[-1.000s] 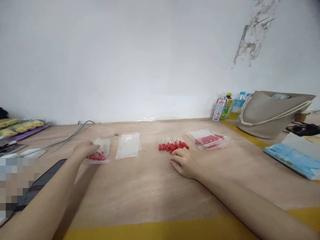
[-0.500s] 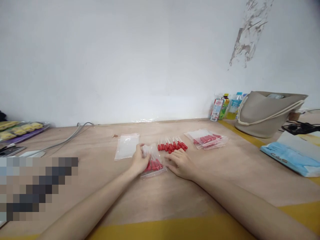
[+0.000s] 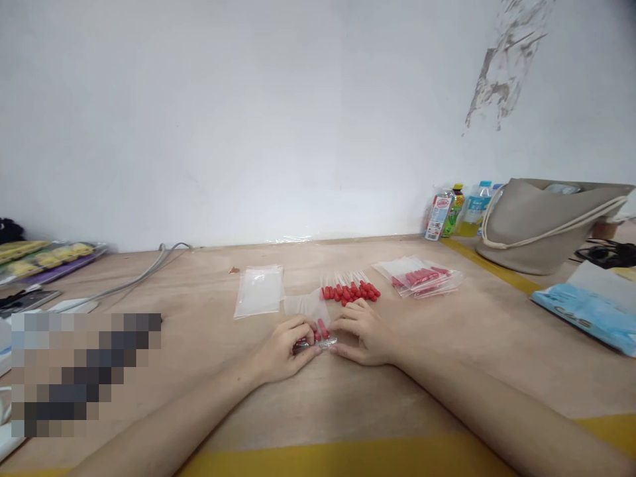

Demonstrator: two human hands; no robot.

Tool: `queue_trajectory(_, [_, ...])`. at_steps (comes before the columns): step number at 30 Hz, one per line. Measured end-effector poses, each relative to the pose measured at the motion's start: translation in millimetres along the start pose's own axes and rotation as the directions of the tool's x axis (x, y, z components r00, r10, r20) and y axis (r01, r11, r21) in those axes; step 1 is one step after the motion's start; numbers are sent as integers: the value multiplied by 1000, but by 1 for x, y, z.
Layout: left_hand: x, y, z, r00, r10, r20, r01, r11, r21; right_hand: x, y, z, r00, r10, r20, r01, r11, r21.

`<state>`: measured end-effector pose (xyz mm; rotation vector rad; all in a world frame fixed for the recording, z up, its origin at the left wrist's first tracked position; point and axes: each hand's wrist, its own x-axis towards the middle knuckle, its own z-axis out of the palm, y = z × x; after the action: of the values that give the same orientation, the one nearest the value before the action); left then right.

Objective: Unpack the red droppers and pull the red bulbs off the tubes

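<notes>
A small clear zip bag [image 3: 322, 309] with red-tipped white sticks inside lies between my hands, its zip edge toward me. My left hand [image 3: 285, 348] is curled over the near left corner, fingers and thumb closed on the edge. At the near right corner, my right hand [image 3: 365, 334] has its thumb and fingertips on the bag's edge. Part of the bag's contents is hidden under my left fingers. Just beyond lies a row of loose red-tipped sticks [image 3: 350, 291]. Flat unfilled bags [image 3: 259, 291] are stacked to the left, and filled bags [image 3: 420, 277] are piled to the right.
At the back right stand a drink carton [image 3: 438, 217], bottles [image 3: 476, 211] and a grey bag [image 3: 551, 228]. A blue tissue pack [image 3: 586, 315] lies at the right. Cables [image 3: 144, 268], a phone [image 3: 32, 301] and a packet of yellow items [image 3: 54, 258] are at the left.
My left hand has moved from the bag's upper left side down to its near edge. My right thumb and fingers have come in to the bag's near right corner. The view has shifted slightly.
</notes>
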<state>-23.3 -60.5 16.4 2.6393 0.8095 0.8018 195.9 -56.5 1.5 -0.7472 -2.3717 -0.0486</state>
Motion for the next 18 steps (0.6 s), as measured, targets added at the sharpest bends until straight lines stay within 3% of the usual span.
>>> queue_trajectory(10, [9, -4, 8, 980, -175, -99, 174, 985, -22, 2, -1, 13, 988, -43, -146, 33, 997, -67])
queue_trajectory(14, [8, -4, 9, 978, -177, -108, 176, 984, -18, 7, -4, 17, 974, -119, -192, 84, 979, -185])
queue_trajectory(18, [9, -5, 11, 980, -168, -103, 169, 986, -1, 9, -5, 18, 980, -96, -174, 55, 973, -226])
